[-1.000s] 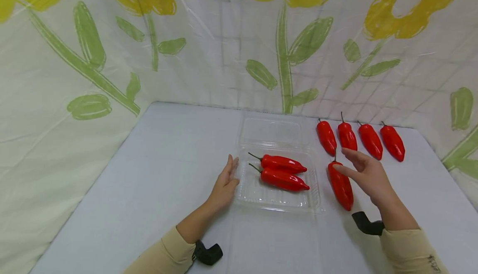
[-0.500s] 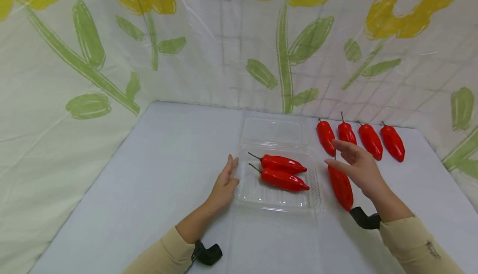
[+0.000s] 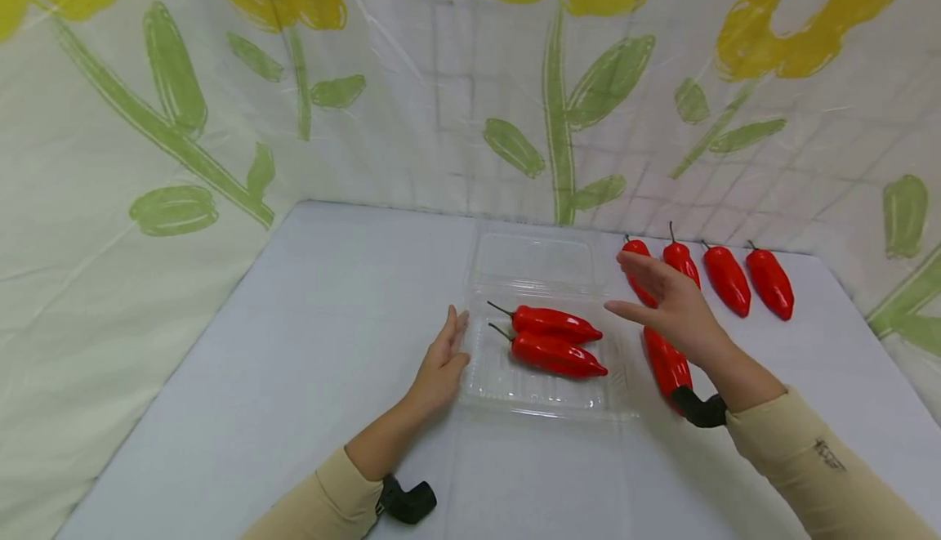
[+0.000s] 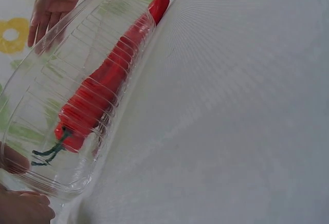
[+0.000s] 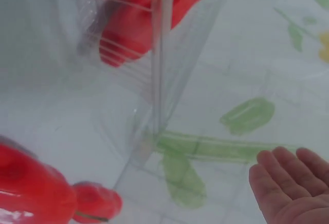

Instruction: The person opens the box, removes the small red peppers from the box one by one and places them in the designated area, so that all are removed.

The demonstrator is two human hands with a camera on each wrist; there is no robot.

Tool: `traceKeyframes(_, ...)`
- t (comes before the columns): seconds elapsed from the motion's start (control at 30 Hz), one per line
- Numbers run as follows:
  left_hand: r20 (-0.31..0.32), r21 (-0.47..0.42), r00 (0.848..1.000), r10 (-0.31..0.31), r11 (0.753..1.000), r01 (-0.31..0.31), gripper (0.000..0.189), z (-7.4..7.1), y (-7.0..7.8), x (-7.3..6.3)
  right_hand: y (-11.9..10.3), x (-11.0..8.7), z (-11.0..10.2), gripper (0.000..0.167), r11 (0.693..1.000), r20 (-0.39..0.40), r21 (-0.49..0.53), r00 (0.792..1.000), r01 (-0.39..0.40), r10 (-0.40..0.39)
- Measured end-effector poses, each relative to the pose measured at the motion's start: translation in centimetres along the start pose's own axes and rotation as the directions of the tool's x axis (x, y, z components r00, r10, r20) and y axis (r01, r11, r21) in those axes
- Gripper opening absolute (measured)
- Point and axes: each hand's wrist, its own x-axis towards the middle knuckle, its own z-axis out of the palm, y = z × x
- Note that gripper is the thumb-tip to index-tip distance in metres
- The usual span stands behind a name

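Note:
Two long red chili peppers (image 3: 559, 354) with green stems lie side by side in a clear plastic clamshell box (image 3: 515, 403), its lid (image 3: 532, 258) folded back. My left hand (image 3: 437, 372) rests against the box's left wall, fingers extended; in the left wrist view its fingers (image 4: 23, 208) show at the box's end. Above the table near the box's right back corner, my right hand (image 3: 672, 307) is spread and holds nothing. Below it lies another red pepper (image 3: 667, 368), partly hidden by the hand and wrist camera. The right wrist view shows the fingers (image 5: 288, 175) straight.
Several more red peppers (image 3: 726, 280) stand in a row at the table's back right, the leftmost partly covered by my right hand. A flower-printed curtain (image 3: 382, 115) hangs directly behind the white table (image 3: 294, 360).
My right hand has moved left and away from me, off the single pepper toward the box's right edge. The left hand, the box and the peppers stay in place.

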Motion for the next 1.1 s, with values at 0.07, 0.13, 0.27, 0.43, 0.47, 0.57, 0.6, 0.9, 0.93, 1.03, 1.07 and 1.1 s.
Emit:
traceKeyframes(0.07, -0.003, 0.002, 1.0, -0.002, 1.0, 0.002, 0.07, 0.0, 0.1, 0.0, -0.4, 0.3, 0.4, 0.078, 1.0, 0.02, 0.003, 1.0, 0.012, -0.012)
traceKeyframes(0.13, -0.001, 0.002, 1.0, -0.002, 1.0, 0.002, 0.07, -0.1, 0.1, -0.1, -0.6, 0.7, 1.0, 0.078, 1.0, 0.051, -0.004, 0.998, 0.024, -0.024)
traceKeyframes(0.27, 0.001, -0.009, 1.0, 0.002, 1.0, -0.002, 0.07, -0.1, 0.1, -0.1, -0.9, 1.3, 2.5, 0.078, 0.998, 0.147, -0.033, 0.988, 0.051, -0.046)
traceKeyframes(0.43, -0.002, -0.019, 1.0, 0.003, 1.0, -0.003, 0.07, -0.2, 0.2, -0.1, -1.4, 1.9, 3.9, 0.075, 0.994, 0.259, -0.067, 0.963, 0.092, -0.071)
traceKeyframes(0.47, -0.002, -0.019, 1.0, 0.002, 1.0, -0.002, 0.07, -0.2, 0.2, -0.1, -1.6, 2.0, 4.1, 0.075, 0.993, 0.272, -0.071, 0.959, 0.098, -0.076)
traceKeyframes(0.57, -0.001, -0.019, 1.0, 0.003, 1.0, -0.003, 0.07, -0.2, 0.1, -0.1, -2.0, 2.3, 4.3, 0.073, 0.99, 0.299, -0.082, 0.951, 0.111, -0.082)
traceKeyframes(0.6, -0.001, -0.018, 1.0, 0.002, 1.0, -0.002, 0.07, -0.2, 0.1, 0.0, -2.1, 2.4, 4.4, 0.072, 0.99, 0.306, -0.086, 0.949, 0.111, -0.08)
traceKeyframes(0.9, 0.012, -0.02, 1.0, 0.0, 1.0, 0.0, 0.07, -0.2, 0.1, -0.1, -2.5, 2.8, 5.6, 0.069, 0.985, 0.393, -0.137, 0.919, 0.102, -0.041)
traceKeyframes(0.93, 0.012, -0.021, 1.0, 0.0, 1.0, 0.0, 0.07, -0.1, 0.1, -0.1, -2.5, 2.8, 5.7, 0.068, 0.984, 0.399, -0.143, 0.916, 0.103, -0.037)
traceKeyframes(1.03, 0.009, -0.017, 1.0, 0.003, 1.0, -0.003, 0.07, -0.1, 0.1, -0.1, -2.6, 2.9, 6.2, 0.062, 0.982, 0.412, -0.158, 0.911, 0.104, -0.03)
traceKeyframes(1.07, 0.007, -0.014, 1.0, 0.002, 1.0, -0.002, 0.07, -0.1, 0.1, -0.1, -2.6, 2.9, 6.3, 0.06, 0.98, 0.417, -0.169, 0.909, 0.108, -0.028)
traceKeyframes(1.1, 0.005, -0.011, 1.0, 0.003, 1.0, -0.003, 0.07, -0.1, 0.1, -0.1, -2.6, 2.9, 6.5, 0.059, 0.978, 0.423, -0.179, 0.906, 0.11, -0.024)
